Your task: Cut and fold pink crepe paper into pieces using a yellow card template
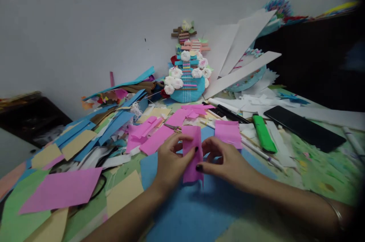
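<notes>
A folded strip of pink paper (191,173) stands upright between my hands, above a blue sheet (182,215). My left hand (172,162) grips its left side, the thumb across the front and the fingers behind. At its right edge my right hand (225,158) pinches with thumb and fingertips. Right behind that hand lies another folded pink paper (228,132). Scissors (173,128) rest on pink strips just beyond my left hand.
A blue paper guitar (186,89) with white paper flowers leans on the wall. To the right lie a black phone (305,128), a green tube-like packet (264,133) and several pens. Paper sheets (62,190) and scraps cover the left side. White boards (245,74) slant at the back right.
</notes>
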`<state>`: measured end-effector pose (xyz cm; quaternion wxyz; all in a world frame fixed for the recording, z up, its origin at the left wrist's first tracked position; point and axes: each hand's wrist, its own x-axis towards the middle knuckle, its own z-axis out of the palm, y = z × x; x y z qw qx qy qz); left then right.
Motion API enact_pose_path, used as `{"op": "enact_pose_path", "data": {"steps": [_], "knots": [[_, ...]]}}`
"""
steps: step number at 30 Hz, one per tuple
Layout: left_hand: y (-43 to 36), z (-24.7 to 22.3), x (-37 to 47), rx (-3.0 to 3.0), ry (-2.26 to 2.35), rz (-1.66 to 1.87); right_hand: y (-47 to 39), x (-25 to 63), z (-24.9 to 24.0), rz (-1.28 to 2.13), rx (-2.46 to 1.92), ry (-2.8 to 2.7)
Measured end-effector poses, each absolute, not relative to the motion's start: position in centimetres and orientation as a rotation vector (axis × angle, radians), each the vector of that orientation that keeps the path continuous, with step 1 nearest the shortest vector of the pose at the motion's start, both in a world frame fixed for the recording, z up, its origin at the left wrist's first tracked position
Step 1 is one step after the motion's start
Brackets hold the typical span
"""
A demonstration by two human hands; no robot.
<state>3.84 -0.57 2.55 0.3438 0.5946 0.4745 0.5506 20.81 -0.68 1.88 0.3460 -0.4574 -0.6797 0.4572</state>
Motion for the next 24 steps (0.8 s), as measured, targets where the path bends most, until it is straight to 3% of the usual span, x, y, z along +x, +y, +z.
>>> {"op": "enact_pose_path", "data": {"steps": [8, 17, 24], "knots": [[-0.7, 3.1, 3.6, 1.344, 1.100, 1.422, 0.4, 21.1, 1.7, 1.757, -0.941, -1.222], [-0.5, 3.6, 3.0, 1.307, 1.093, 1.475, 0.8, 21.7, 2.0, 1.719, -0.945, -1.138], [-0.2, 4.0, 2.6, 1.240, 1.137, 1.397, 1.2, 22.0, 2.4, 1.490, -1.027, -1.279]]}}
